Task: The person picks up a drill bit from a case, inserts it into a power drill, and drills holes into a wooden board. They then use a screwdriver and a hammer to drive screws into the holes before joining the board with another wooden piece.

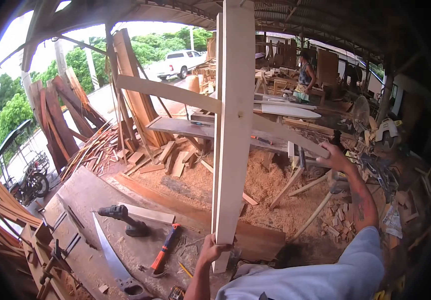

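A tall pale wooden piece (238,115), made of long boards side by side, stands nearly upright in front of me. My left hand (214,250) grips its lower end, fingers wrapped round the edge. A pale crosspiece (168,93) passes through or between the boards and slopes down to the right. My right hand (334,157) is closed on the crosspiece's right end, arm stretched out. How the pieces are joined is hidden.
On the workbench (75,200) lie a drill (125,218), a handsaw (113,257), an orange-handled tool (164,250), a short board (148,213) and a pencil (185,270). Beyond are sawdust (270,180), offcuts (338,220), leaning planks (50,120) and a person (305,75).
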Motion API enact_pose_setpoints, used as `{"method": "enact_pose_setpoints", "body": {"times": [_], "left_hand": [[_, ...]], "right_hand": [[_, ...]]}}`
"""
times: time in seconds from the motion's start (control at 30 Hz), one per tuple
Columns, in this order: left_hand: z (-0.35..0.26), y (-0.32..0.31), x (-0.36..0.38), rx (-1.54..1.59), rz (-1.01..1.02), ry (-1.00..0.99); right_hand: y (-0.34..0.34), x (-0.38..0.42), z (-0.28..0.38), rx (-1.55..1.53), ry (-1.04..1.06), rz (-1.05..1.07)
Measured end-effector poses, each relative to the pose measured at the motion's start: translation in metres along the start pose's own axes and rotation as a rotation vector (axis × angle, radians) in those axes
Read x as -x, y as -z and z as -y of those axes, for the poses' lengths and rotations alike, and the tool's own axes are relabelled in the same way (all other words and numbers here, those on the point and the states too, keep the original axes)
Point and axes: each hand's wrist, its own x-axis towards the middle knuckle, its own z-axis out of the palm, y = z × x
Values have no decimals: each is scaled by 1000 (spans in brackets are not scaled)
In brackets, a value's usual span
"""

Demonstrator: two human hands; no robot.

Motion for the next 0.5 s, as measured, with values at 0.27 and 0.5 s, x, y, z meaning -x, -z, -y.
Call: {"method": "enact_pose_setpoints", "body": {"times": [0.27,0.5], "left_hand": [[13,-9,6,-122,-156,-84],[-6,-45,19,-24,-281,-277]], "right_hand": [[-259,111,57,-1016,-127,159],[-378,125,205,-1912,-452,155]]}}
